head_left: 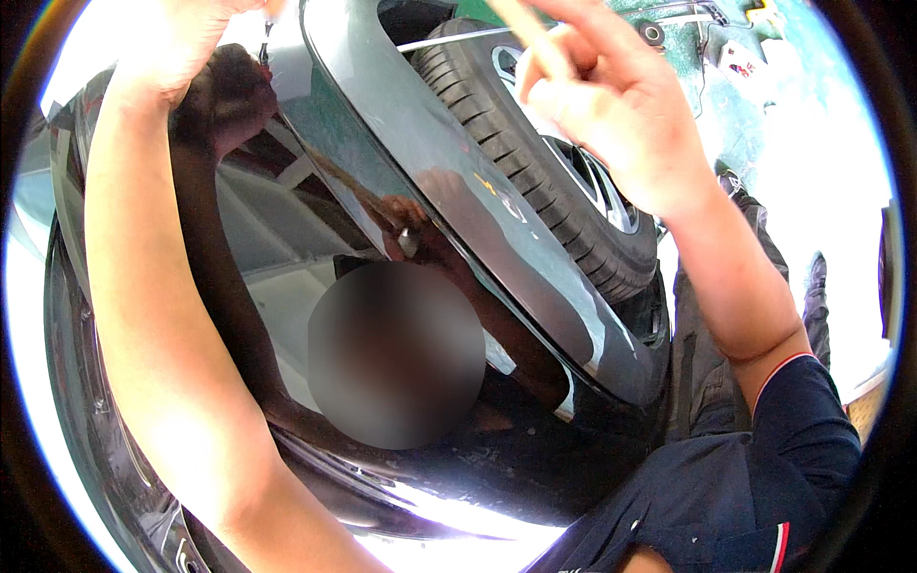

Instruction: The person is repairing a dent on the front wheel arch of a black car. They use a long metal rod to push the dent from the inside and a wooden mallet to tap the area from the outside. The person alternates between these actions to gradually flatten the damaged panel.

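Note:
My left hand point(191, 43) reaches to the top edge beside the seam between a glossy black car panel point(267, 239) and a dark grey fender point(482, 220); its fingertips are cut off or hard to make out. My right hand point(626, 124) is raised over the tyre point(478, 129) and alloy wheel, fingers wrapped round a pale wooden stick point(525, 29) that runs out past the top edge. A thin silvery rod point(439, 38) crosses above the tyre. The black panel reflects my arms, and a blurred round patch covers part of it.
At upper right, a teal floor point(774, 115) holds dark cables or hoses point(705, 48), a small round dark item point(651, 33), a pale packet point(740, 59) and a yellow object point(764, 14). Dark-trousered legs point(716, 401) and a shoe point(815, 286) show below my right arm.

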`<state>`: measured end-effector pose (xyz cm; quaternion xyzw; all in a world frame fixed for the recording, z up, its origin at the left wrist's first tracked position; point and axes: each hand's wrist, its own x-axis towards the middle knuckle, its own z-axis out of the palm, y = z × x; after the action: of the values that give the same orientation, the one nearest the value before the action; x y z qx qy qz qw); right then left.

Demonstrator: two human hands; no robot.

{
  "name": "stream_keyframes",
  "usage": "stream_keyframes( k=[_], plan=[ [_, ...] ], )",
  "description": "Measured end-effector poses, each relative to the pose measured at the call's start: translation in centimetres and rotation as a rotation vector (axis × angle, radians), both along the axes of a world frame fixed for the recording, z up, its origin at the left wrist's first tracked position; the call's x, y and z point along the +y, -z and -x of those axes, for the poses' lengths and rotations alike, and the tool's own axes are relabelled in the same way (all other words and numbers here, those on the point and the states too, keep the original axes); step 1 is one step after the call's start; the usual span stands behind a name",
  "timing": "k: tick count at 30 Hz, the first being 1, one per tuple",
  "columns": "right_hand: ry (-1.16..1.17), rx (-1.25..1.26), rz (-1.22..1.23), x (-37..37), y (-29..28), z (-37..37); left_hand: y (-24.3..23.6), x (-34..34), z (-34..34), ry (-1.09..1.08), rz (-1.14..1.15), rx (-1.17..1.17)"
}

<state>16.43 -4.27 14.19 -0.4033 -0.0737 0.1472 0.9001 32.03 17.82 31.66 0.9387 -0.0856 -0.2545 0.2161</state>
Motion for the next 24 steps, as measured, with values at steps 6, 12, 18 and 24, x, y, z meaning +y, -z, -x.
stream_keyframes(
  k=[6,12,18,24],
  plan=[
    [0.384,0.268,-0.414,1.8,-1.7,-0.8,0.1,-0.7,0.6,-0.02,0.02,-0.03],
    [0.224,0.128,-0.243,1.0,0.3,-0.1,0.0,0.2,0.0,-0.028,0.015,-0.04],
    [0.099,-0.052,0.0,1.2,0.0,0.1,-0.2,-0.7,-0.2,-0.047,-0.068,-0.001],
    [0.225,0.255,-0.1,1.5,-5.1,-2.0,0.1,-0.3,-0.3,-0.011,-0.018,0.048]
  ],
)
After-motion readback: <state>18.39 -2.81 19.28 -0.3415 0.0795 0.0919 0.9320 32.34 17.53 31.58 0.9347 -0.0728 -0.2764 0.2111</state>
